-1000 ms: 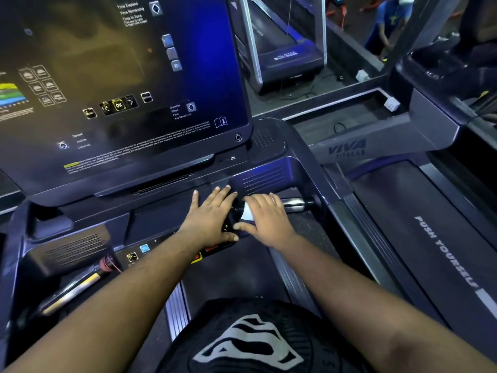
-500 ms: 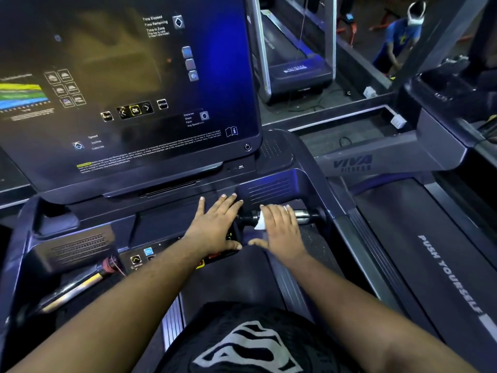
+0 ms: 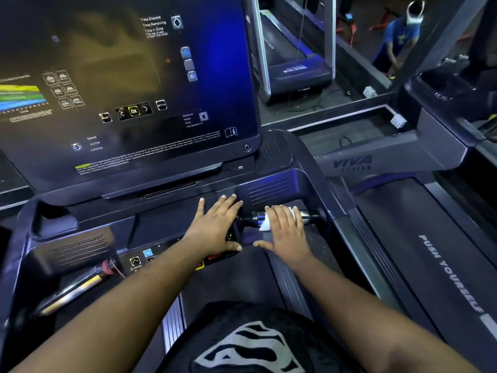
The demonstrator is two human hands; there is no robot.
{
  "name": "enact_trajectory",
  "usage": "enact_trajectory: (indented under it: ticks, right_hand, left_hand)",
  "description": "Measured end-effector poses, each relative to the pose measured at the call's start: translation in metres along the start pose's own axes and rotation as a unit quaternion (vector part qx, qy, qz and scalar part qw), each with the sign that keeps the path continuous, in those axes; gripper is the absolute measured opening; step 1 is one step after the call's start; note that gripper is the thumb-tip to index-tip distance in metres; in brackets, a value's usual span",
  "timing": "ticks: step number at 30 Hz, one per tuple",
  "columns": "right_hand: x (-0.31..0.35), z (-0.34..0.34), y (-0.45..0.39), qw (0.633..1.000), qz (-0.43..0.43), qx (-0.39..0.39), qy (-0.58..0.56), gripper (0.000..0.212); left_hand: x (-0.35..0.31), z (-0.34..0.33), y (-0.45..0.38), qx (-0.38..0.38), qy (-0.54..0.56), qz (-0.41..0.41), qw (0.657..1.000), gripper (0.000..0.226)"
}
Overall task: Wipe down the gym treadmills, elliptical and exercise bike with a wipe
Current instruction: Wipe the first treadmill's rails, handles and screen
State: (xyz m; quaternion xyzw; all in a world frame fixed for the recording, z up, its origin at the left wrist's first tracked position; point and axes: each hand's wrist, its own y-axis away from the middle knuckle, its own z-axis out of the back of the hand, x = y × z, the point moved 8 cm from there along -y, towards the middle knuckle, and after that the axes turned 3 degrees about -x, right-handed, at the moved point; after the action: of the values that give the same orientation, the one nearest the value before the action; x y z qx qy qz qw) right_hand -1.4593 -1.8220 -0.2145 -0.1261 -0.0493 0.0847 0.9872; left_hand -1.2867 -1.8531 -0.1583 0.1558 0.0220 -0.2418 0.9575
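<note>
White wipe point(image 3: 265, 224) sits under your right hand point(image 3: 285, 232), pressed against the chrome grip bar point(image 3: 306, 215) that runs across the right side of the treadmill console point(image 3: 166, 224). Your fingers point(image 3: 279, 215) lie straight over the wipe and the bar, thumb spread out toward you; a fold of the wipe shows at the left edge of the hand and a smaller bit past the fingertips. The hand is flat and pushing, not clenched.

Your left hand point(image 3: 215, 227) rests palm down on the dark console just beside the bar's left end, fingers straight and slightly fanned, holding nothing. Its thumb lies near the red and yellow button area point(image 3: 212, 258) on the front edge of the console.

Above both hands stands the big dark display point(image 3: 129, 90), lit with small icons, a coloured graph at the left and an OK key in the middle. A second chrome grip point(image 3: 78, 286) with a yellow band and red collar lies at the lower left. To your right runs a neighbouring treadmill belt point(image 3: 443, 265) printed PUSH YOURSELF. A person in a blue shirt point(image 3: 398, 39) shows at the top right, well apart from you. Your black shirt point(image 3: 250, 343) with a pale emblem fills the bottom centre.
</note>
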Motion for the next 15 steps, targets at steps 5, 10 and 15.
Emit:
enact_trajectory:
  ticks: [5, 10, 15]
  right_hand:
    - [-0.002, 0.013, -0.043, 0.997, 0.020, 0.063, -0.026, 0.084]
    - [-0.009, 0.008, -0.016, 0.999, 0.019, 0.016, -0.032, 0.090]
    - [-0.033, 0.003, 0.006, 1.000, -0.027, -0.015, 0.007, 0.080]
  left_hand:
    - [0.001, -0.001, -0.001, 0.002, -0.004, 0.003, 1.000, 0.122]
    - [0.000, 0.000, 0.000, 0.002, -0.005, 0.005, 1.000, 0.122]
    - [0.000, 0.000, 0.000, -0.001, -0.003, 0.004, 1.000, 0.121]
